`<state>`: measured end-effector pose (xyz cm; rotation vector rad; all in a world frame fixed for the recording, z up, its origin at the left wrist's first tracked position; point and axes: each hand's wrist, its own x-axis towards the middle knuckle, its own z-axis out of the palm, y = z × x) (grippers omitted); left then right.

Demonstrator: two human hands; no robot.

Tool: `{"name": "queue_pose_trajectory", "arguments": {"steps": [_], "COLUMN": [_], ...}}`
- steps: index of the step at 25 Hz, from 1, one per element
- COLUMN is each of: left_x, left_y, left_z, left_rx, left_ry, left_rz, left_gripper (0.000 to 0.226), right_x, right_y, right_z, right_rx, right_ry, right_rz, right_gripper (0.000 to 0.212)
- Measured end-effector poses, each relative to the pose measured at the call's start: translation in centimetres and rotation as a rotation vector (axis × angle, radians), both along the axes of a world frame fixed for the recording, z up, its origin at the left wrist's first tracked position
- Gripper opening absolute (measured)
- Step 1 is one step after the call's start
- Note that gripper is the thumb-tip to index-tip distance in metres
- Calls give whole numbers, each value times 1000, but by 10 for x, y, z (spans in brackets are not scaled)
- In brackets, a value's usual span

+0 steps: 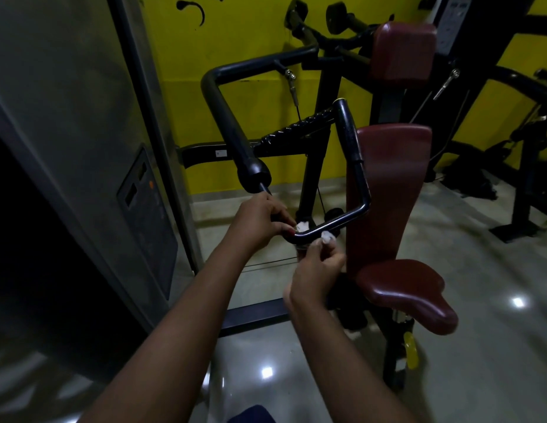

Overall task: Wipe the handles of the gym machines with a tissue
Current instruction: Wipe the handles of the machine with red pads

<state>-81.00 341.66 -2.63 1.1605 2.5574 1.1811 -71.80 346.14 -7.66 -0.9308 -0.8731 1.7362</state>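
Head view is showing the left hand at the centre of the frame, curling closed over the bend of the glossy black bent metal handle bar and pinching one end of the crumpled white paper tissue against it, probably to steady the bar and anchor the tissue. Just below and to the right, the right hand is pinching the other white end between fingertips under the bar, so the tissue appears to be looping around the tube, a hold suited to wiping all sides at once. Outward, the bar is rising toward the black ribbed rubber grip in the upper centre. The maroon padded vinyl seat and backrest are standing right of the bar, against a bright yellow painted wall.
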Motion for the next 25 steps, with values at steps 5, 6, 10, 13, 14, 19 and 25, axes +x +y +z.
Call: {"name": "queue_pose_trajectory", "arguments": {"steps": [5,6,10,13,14,19,25], "left_x": [3,3,2,4,5,8,14], "left_y": [0,0,3,2,2,2,0], "left_z": [12,13,11,10,10,12,16], "left_rx": [-13,-17,-47,-45,-42,-63,-78], "left_ry": [-54,-62,-79,-79,-76,-28,10], "left_rz": [0,6,36,39,38,16,-18], "left_gripper": [18,18,15,13,13,11,9], "right_x": [8,13,25,23,23,25,12], "right_y": [19,24,35,45,49,29,49], "right_z": [16,15,14,14,16,7,0], "right_rx": [-538,-535,-580,-503,-455,10,334], "right_ry": [289,292,217,275,297,42,-132], "right_rz": [411,447,369,233,178,226,91], "right_gripper": [27,23,4,5,7,17,14]}}
